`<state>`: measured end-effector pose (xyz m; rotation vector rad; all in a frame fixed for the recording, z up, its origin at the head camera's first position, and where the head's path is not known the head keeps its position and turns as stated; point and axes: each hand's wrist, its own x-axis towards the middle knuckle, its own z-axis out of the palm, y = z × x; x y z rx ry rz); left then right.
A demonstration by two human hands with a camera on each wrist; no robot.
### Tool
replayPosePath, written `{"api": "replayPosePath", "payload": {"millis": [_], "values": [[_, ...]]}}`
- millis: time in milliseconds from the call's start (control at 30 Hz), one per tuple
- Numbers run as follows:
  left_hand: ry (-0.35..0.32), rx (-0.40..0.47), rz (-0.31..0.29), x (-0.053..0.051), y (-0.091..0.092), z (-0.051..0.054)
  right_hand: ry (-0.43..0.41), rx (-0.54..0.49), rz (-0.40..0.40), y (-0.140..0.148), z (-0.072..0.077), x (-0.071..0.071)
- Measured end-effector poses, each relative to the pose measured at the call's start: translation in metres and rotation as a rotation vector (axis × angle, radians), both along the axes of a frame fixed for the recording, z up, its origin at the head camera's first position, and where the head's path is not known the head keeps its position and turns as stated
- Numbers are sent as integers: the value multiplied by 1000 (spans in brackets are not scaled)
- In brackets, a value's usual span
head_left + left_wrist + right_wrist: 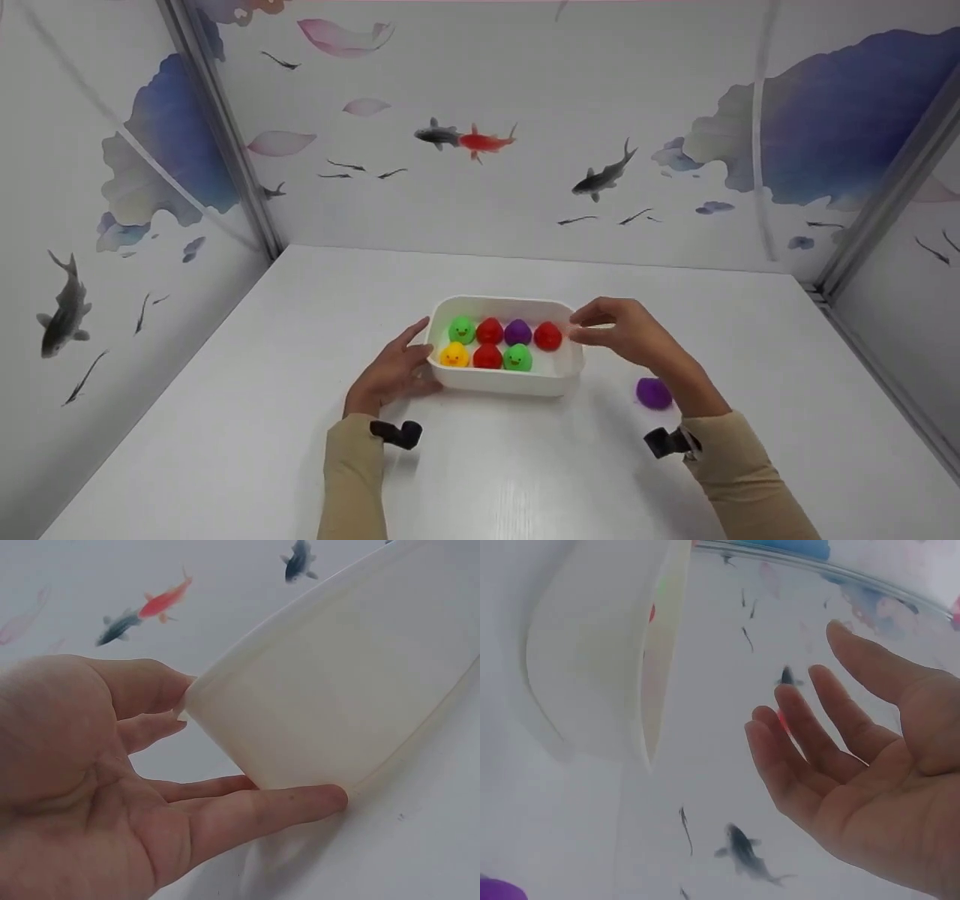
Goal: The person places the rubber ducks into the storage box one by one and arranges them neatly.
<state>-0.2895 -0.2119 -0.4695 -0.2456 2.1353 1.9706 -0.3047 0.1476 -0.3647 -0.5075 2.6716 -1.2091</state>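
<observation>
A white box (499,384) stands on the table, holding several small toy ducks in green, red, purple and yellow. Among them are a yellow duck (454,355) at the near left and a red duck (547,336) at the right end. My left hand (394,369) holds the box's left end; in the left wrist view its fingertips touch the corner and the lower side. Beside the right end is my right hand (626,330), its fingers loosely bent and nothing between them. A purple toy (654,393) lies on the table by my right forearm, partly hidden by it.
The white table (510,465) reaches back to a wall (480,210) printed with fish and petals. Side panels with metal posts (225,127) flank the table on the left and right.
</observation>
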Motion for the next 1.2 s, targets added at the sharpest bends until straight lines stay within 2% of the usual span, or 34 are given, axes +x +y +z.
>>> {"api": "replayPosePath", "payload": {"millis": [167, 367, 567, 800, 1200], "values": [[-4, 5, -1, -1, 0, 0, 24, -30, 13, 37, -8, 1], [4, -10, 3, -2, 0, -3, 12, -109, 160, 83, -23, -12], [-1, 15, 4, 0, 1, -4, -11, -187, 245, 116, -44, -21], [-7, 10, 21, 0, -2, -2, -54, -148, 288, 137, -64, -31], [-14, 41, 8, -1, -1, -1, -146, -111, 327, 157, -82, -35]]}}
